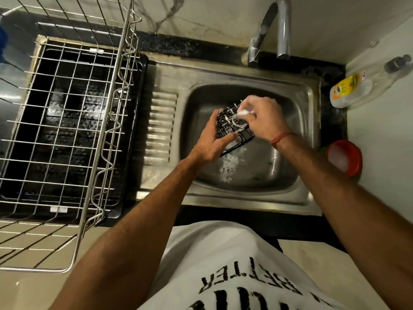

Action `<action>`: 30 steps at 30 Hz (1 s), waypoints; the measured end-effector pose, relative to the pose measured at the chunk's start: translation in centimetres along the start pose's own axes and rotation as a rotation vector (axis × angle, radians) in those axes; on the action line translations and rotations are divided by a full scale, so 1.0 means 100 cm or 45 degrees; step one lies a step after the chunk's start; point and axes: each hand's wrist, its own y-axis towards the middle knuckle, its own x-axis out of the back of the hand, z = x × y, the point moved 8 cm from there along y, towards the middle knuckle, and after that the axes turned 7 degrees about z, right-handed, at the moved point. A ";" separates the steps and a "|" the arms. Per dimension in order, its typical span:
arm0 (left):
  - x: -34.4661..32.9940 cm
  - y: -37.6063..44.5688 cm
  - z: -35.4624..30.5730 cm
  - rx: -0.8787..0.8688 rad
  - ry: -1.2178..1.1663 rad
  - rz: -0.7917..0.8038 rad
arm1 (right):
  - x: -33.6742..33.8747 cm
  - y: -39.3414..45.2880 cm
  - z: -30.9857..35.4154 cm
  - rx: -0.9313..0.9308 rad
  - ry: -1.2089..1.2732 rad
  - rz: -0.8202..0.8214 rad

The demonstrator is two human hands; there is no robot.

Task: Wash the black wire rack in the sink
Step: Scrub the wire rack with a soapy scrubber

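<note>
A small black wire rack [228, 127], streaked with white foam, is held above the steel sink [297, 113]. My left hand [212, 142] grips its near left side, thumb across the wires. My right hand [263, 118] is curled over the rack's top right and pinches a small soapy scrubber [242, 112] against the wires; the scrubber is mostly hidden by my fingers. Foam lies on the sink floor below the rack.
A chrome tap [268, 32] rises behind the sink. A large steel wire dish basket [67, 121] on a black tray fills the left counter. A dish-soap bottle [353, 88] and a red bowl [345, 157] sit on the right.
</note>
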 end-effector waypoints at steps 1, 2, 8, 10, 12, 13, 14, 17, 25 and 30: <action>0.001 0.000 0.001 -0.001 0.024 0.000 | -0.010 -0.006 0.009 0.096 -0.015 0.094; 0.002 0.000 0.001 -0.004 0.048 -0.006 | -0.017 -0.014 0.015 0.186 -0.046 0.144; 0.001 0.000 -0.004 -0.025 -0.020 -0.011 | -0.004 -0.033 -0.017 0.080 -0.096 -0.096; 0.000 0.000 -0.003 -0.025 -0.039 -0.005 | -0.008 -0.037 -0.011 0.156 -0.138 -0.065; 0.000 0.002 -0.001 -0.002 -0.066 0.007 | 0.001 -0.037 -0.026 0.053 -0.031 -0.115; 0.000 0.004 0.001 0.008 -0.073 0.017 | 0.010 -0.035 -0.039 -0.055 0.067 -0.183; 0.000 0.005 0.001 0.013 -0.073 0.021 | 0.019 -0.033 -0.053 -0.159 0.166 -0.250; 0.000 0.007 0.000 0.035 -0.066 0.026 | 0.036 -0.022 -0.072 -0.302 0.250 -0.302; 0.000 0.011 0.004 0.019 -0.058 0.065 | 0.027 0.032 -0.089 -0.510 0.156 -0.138; 0.000 0.008 0.004 0.022 -0.056 0.061 | 0.017 0.026 -0.111 -0.609 0.401 -0.227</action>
